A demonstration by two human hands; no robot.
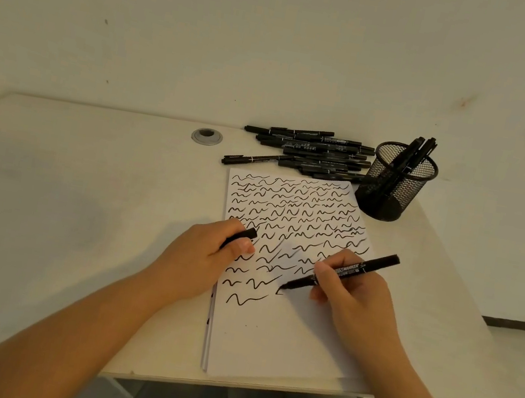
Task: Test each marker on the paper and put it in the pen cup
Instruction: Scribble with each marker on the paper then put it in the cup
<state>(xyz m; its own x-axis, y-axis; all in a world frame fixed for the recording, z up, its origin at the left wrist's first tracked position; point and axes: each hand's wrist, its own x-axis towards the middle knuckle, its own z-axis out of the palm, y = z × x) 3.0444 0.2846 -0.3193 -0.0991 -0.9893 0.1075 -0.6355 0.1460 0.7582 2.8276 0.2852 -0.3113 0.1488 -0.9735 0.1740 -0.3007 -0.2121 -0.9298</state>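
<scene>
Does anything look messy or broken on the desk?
Nothing looks broken or spilled. The loose black markers lie in an untidy heap behind the scribbled white paper, and small ink smudges mark its left edge.

Office desk (pixel 79 203) (cable grommet (pixel 207 136))

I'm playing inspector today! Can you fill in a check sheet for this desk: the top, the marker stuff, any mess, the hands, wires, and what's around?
Surface: pale desk, with a round grey grommet near the back edge.
Job's things: paper mostly filled with black squiggles; marker tip on the paper; pile of markers behind the paper; mesh cup holding a few markers.
Clutter: nothing seen.
Hands: right hand grips the marker, writing; left hand holds a black cap and rests on the paper.
Cables: nothing seen.
Surroundings: plain wall with small marks, floor at right.
</scene>
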